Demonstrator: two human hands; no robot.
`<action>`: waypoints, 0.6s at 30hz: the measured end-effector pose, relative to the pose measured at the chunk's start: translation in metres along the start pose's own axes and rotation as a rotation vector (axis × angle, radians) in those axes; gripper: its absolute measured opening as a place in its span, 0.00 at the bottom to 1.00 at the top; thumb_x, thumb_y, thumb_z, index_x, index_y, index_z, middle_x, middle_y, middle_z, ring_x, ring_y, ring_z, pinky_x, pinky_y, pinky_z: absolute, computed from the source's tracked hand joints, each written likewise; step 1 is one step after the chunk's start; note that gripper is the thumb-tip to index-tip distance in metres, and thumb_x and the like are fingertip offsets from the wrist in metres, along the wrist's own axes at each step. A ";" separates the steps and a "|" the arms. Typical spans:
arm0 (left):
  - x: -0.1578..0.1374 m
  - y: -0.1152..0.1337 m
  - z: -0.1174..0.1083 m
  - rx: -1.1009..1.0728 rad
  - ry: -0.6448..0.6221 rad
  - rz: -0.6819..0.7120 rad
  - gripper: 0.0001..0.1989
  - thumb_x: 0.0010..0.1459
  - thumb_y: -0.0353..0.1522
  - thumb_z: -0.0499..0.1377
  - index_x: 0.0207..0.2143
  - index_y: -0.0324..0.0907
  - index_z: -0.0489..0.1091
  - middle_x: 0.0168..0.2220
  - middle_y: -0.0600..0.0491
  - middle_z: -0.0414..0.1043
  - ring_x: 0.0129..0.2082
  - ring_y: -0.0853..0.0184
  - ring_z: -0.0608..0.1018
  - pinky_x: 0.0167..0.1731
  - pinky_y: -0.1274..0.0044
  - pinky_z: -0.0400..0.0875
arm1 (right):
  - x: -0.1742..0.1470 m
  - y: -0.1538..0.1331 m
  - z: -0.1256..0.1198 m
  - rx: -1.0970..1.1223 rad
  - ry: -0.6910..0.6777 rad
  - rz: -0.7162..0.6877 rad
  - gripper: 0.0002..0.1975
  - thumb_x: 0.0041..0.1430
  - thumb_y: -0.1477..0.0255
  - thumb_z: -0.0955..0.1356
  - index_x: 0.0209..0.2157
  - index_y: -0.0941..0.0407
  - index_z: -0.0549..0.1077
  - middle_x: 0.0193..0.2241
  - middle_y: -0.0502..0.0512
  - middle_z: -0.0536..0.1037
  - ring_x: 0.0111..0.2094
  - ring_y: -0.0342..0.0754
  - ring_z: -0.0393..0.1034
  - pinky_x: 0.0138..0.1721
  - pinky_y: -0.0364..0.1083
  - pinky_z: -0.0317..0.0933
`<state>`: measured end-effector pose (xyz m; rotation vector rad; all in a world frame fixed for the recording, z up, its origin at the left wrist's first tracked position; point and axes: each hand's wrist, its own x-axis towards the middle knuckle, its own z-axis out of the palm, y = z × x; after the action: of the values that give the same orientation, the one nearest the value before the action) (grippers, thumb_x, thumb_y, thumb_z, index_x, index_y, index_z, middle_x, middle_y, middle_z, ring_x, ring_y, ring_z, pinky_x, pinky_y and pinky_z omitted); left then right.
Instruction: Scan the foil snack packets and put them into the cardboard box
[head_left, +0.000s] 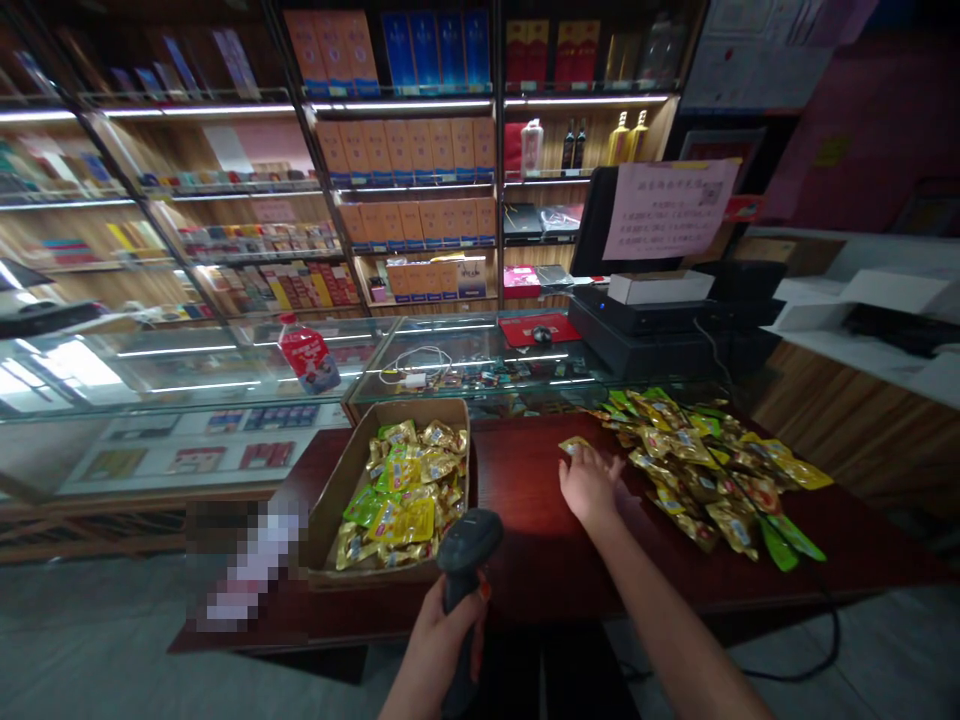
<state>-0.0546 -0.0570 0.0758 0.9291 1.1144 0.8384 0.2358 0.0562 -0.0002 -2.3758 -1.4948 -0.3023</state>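
Observation:
My left hand (442, 640) is wrapped round the handle of a dark barcode scanner (470, 540), held upright at the front edge of the table. Out over the table, my right hand (589, 485) has its fingers closed on a small gold snack packet (574, 444), most of it hidden by the hand. Just right of that hand lies a loose pile of gold, yellow and green snack packets (679, 445). An open cardboard box (330, 520) to the left holds several similar packets (405, 520), close behind the scanner.
The dark red table (517, 480) meets a glass display counter (480, 350) at its back. A red-labelled bottle (306, 352) and a white cable (416, 378) rest on the glass. Behind the pile stands a monitor (596, 225). A black cable (829, 630) hangs at the right.

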 end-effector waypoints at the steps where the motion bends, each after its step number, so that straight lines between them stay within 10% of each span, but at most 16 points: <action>1: 0.000 -0.001 0.001 0.001 0.000 0.002 0.24 0.49 0.50 0.68 0.37 0.42 0.69 0.16 0.62 0.63 0.10 0.75 0.64 0.11 0.84 0.58 | -0.010 -0.004 0.000 0.029 0.002 -0.038 0.20 0.69 0.70 0.60 0.58 0.61 0.72 0.51 0.70 0.78 0.53 0.61 0.70 0.62 0.65 0.45; 6: -0.001 -0.002 0.004 0.004 -0.020 0.010 0.22 0.49 0.47 0.69 0.35 0.41 0.68 0.17 0.62 0.63 0.11 0.76 0.62 0.11 0.84 0.58 | -0.054 -0.013 0.007 0.169 0.070 -0.067 0.13 0.67 0.73 0.63 0.46 0.53 0.78 0.56 0.64 0.75 0.53 0.58 0.68 0.51 0.53 0.59; 18: 0.000 0.002 0.015 -0.024 -0.023 -0.011 0.24 0.47 0.47 0.69 0.38 0.41 0.69 0.18 0.63 0.63 0.11 0.75 0.63 0.11 0.83 0.58 | -0.056 -0.001 0.008 0.872 0.105 0.094 0.34 0.59 0.67 0.65 0.67 0.55 0.60 0.51 0.61 0.75 0.50 0.55 0.73 0.53 0.53 0.66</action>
<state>-0.0403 -0.0584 0.0803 0.9093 1.0869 0.8285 0.2104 0.0128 -0.0265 -1.6805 -1.1279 0.2152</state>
